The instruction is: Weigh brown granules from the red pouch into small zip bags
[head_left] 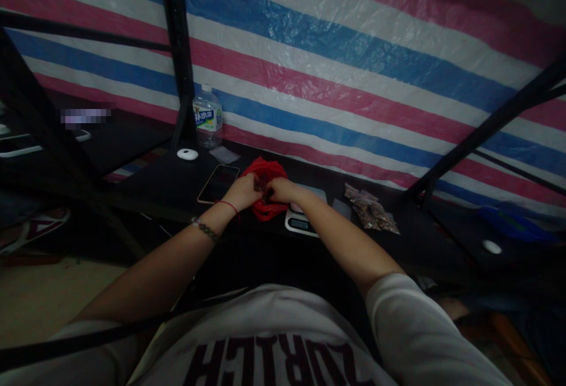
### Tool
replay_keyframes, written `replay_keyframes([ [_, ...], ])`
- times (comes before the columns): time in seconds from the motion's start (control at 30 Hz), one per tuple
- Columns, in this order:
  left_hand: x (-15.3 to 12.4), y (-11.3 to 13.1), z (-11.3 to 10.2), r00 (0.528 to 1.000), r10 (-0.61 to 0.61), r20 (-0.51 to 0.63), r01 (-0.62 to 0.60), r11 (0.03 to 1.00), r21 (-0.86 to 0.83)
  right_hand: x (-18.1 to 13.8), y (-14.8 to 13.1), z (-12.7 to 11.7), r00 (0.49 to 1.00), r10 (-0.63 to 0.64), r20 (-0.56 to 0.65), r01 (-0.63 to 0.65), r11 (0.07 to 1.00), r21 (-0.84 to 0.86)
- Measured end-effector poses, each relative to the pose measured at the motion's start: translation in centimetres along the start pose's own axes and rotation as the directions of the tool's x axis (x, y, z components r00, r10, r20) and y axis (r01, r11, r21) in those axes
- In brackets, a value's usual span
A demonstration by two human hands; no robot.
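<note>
A red plastic bag [267,172] lies crumpled on the black table in front of me. My left hand [246,191] is at the left of the bag's mouth, its fingers curled and closed. From the right, my right hand [280,190] reaches to the same spot, fingers bent down and pinched together. Something small and dark shows between the two hands, too dim to name. Partly beneath my right forearm is a white digital scale [301,225] with its display facing me. A phone [218,184] lies just left of my left hand.
Several small clear packets of brown pieces [371,209] lie right of the scale. A large plastic bottle [207,118] stands at the back left, near a white oval device [187,154] and a clear sachet [224,154]. Black metal posts [177,50] and a striped sheet [309,68] border the table.
</note>
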State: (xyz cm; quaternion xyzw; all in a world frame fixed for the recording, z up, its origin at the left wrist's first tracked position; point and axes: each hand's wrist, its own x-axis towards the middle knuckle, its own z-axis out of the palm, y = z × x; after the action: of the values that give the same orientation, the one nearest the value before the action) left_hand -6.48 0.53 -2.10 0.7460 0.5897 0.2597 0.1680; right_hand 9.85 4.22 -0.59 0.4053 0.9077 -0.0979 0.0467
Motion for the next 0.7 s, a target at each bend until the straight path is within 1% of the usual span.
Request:
replay_keyframes([
  [0.13,0.1,-0.1,0.0,1.0,0.009,-0.001,-0.009,1.0,0.009,0.1,0.1,0.1,0.999,0.018,0.029,-0.018,1.0,-0.007],
  [0.27,0.1,-0.2,0.0,1.0,0.013,-0.002,-0.013,1.0,0.017,0.1,-0.2,0.0,1.0,0.025,0.018,-0.025,0.999,-0.036],
  [0.47,0.1,-0.1,-0.1,1.0,-0.003,-0.002,0.003,1.0,0.013,-0.1,-0.7,-0.3,0.999,0.025,0.035,-0.023,0.999,-0.05],
  [0.7,0.2,-0.2,0.0,1.0,0.017,-0.002,-0.017,1.0,0.026,-0.3,-1.1,-0.6,0.998,0.036,0.045,-0.032,0.996,-0.087],
])
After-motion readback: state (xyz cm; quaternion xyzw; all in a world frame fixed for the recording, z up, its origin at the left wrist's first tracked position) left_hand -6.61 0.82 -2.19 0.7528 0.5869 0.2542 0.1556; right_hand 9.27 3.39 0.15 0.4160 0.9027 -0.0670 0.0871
